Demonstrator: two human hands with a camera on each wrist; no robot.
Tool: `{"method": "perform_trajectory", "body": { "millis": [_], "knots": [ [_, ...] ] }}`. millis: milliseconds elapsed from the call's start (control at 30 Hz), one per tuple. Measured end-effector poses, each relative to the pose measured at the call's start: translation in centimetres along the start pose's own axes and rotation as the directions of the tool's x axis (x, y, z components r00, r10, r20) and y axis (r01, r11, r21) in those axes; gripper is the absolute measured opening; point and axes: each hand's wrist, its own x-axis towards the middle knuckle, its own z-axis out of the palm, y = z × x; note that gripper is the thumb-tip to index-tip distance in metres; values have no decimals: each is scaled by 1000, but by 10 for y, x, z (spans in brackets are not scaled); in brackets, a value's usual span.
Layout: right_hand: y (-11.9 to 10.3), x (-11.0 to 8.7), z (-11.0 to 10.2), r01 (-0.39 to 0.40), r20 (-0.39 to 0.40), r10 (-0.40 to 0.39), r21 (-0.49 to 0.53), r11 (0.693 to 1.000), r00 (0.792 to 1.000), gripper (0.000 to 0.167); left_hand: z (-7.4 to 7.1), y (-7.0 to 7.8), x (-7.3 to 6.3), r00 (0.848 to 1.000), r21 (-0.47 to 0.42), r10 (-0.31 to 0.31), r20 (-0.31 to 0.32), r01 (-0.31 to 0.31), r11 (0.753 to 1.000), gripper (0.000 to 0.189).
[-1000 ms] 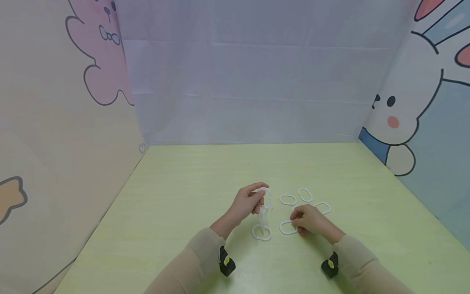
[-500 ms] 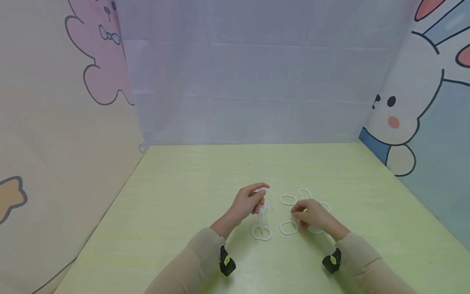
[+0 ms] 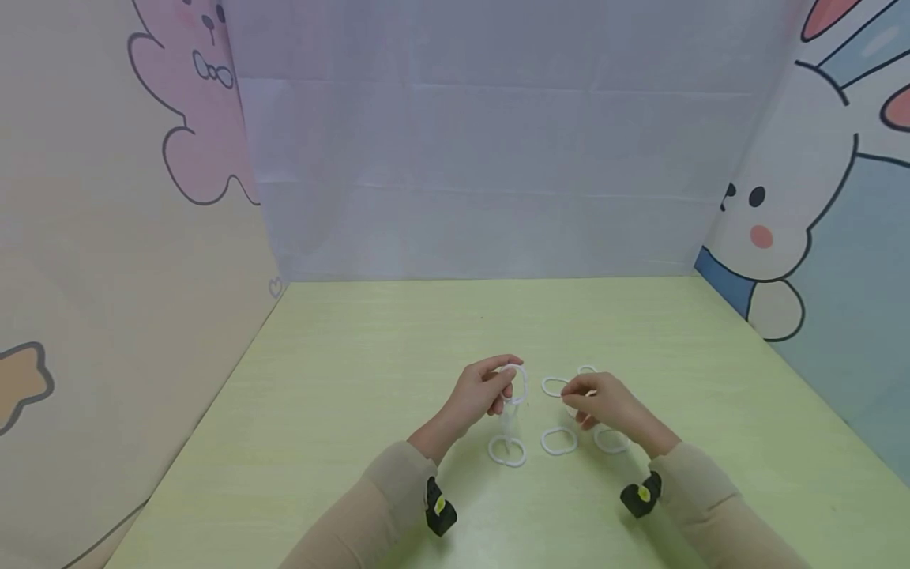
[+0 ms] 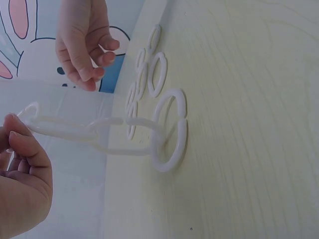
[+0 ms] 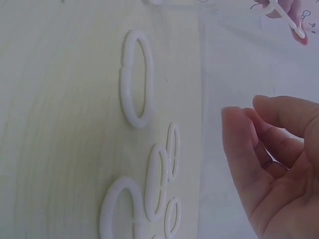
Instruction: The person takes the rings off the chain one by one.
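My left hand (image 3: 483,389) pinches the top link of a short chain of white plastic links, holding it raised. In the left wrist view the middle link (image 4: 124,151) hangs slanted from it, and the bottom link (image 4: 182,107) rests on the table, looped through the middle one. My right hand (image 3: 610,407) hovers above the loose links, thumb and fingers loosely bent with nothing between them. A loose oval link (image 5: 126,94) lies flat nearby, with a second front link (image 3: 611,452) to its right. The right hand partly covers the links behind it in the head view.
Several loose white links lie grouped on the pale green table (image 3: 370,340), including a far-left one (image 3: 556,394). A plain pale cloth (image 3: 462,158) closes off the back, and cartoon-printed panels (image 3: 839,261) stand at both sides.
My right hand has moved away from the front loose link toward the back of the group, uncovering the front links and covering those farther back. The left hand and chain stay nearly still.
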Motion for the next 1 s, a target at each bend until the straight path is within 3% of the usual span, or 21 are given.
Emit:
{"method": "perform_trajectory", "body": {
  "millis": [400,567,667,767,1000],
  "knots": [
    [-10,1,-7,52,-16,-51,92,994,999,28,2,1,-1,1000,6,3,-3,-3,1000,25],
    [-13,1,-9,57,7,-59,156,986,998,31,3,14,-9,1000,9,-5,0,5,1000,25],
    [-15,1,-9,66,21,-72,193,979,997,32,3,12,-8,1000,12,3,2,-3,1000,25],
    [-18,1,-9,80,29,-89,224,971,996,33,2,1,-1,1000,13,4,3,-4,1000,25],
    [-23,2,-8,108,32,-121,272,956,992,33,1,1,0,1000,13,3,7,-3,1000,26]
  ]
}}
